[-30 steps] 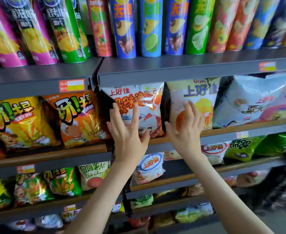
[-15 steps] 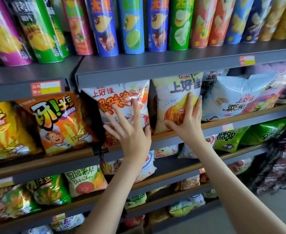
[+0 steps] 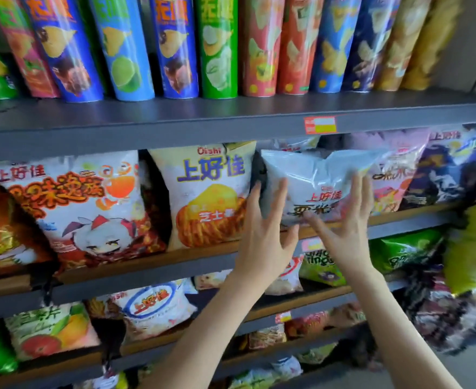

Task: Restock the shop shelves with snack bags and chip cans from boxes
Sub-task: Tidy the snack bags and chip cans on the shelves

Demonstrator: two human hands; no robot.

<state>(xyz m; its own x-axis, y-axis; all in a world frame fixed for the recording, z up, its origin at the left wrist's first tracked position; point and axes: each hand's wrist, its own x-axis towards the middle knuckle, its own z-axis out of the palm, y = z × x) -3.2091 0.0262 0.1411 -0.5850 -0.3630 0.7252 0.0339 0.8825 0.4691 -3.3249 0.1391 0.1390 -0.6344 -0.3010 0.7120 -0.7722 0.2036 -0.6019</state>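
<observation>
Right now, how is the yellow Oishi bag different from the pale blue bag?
The yellow Oishi bag has blue letters, the pale blue bag red ones. The yellow Oishi bag looks smooth, the pale blue bag dented. Left hand and right hand flank the pale blue bag, not the yellow Oishi bag. Both share one shelf.

Tall colourful chip cans are lined up on the grey metal shelf, shiny snack bags on the wood-edged shelf below.

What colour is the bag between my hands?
The bag is silvery white with red lettering; head view.
</observation>
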